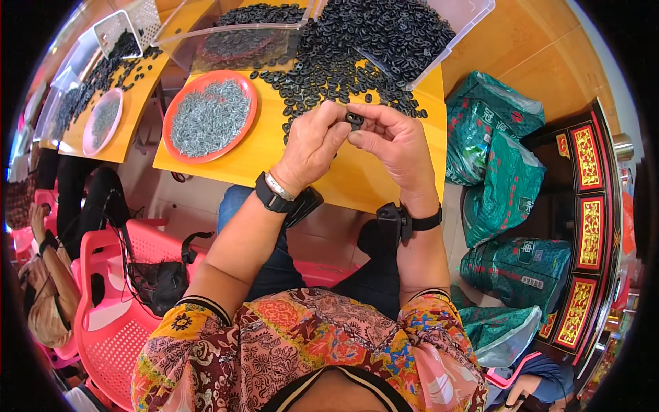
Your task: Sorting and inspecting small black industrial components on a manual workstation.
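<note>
Both hands meet above the near edge of the yellow bench (357, 180), and between them sits one small black oval part (354, 119), pinched from either side. The left hand (312, 141) has its grip pressed together on the left end of the part, thumb and forefinger closed on it, with the other fingers curled under. The right hand (395, 144) closes its grip on the right end in the same way, so the part is held in the air just over the bench, touching only fingertips. Each wrist carries a black strap with a small black device. Just beyond the two grips lies a loose heap of black parts (322, 75) of the same kind, spilling over the bench top from a clear plastic bin (473, 17) further back and to the right, which is also full of them. A second clear bin (237, 34) stands behind and to the left of the grips. Left of the left grip, well apart from it, an orange plate (177, 110) holds a mound of small grey metal pieces (209, 117). Far to the right of the right grip, off the bench, green sacks (501, 158) lean against each other on the floor. At lower left stands a pink plastic chair (113, 323).
</note>
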Available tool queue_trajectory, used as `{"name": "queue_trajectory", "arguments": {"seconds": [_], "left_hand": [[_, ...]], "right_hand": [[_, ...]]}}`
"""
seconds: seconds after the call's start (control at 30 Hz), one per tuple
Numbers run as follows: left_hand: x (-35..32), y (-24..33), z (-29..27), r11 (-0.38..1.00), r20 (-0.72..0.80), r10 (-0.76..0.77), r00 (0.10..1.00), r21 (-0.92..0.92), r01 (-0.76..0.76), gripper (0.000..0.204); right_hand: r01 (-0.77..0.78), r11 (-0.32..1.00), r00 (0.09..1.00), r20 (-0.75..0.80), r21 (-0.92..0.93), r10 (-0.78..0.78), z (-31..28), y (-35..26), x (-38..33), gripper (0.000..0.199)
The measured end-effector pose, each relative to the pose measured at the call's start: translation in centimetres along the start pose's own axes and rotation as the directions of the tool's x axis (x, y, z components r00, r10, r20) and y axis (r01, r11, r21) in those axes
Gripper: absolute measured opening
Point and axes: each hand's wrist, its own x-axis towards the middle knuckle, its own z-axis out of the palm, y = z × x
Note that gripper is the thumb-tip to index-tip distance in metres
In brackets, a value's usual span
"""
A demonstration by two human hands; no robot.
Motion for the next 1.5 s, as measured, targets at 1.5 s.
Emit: {"name": "queue_trajectory", "arguments": {"seconds": [1.5], "left_hand": [[-0.5, -0.5, 0.9, 0.537, 0.312, -0.466, 0.828, -0.644, 0.545, 0.012]], "right_hand": [[0.139, 0.903, 0.979, -0.083, -0.406, -0.188, -0.1, 1.0, 0.3, 0.028]]}}
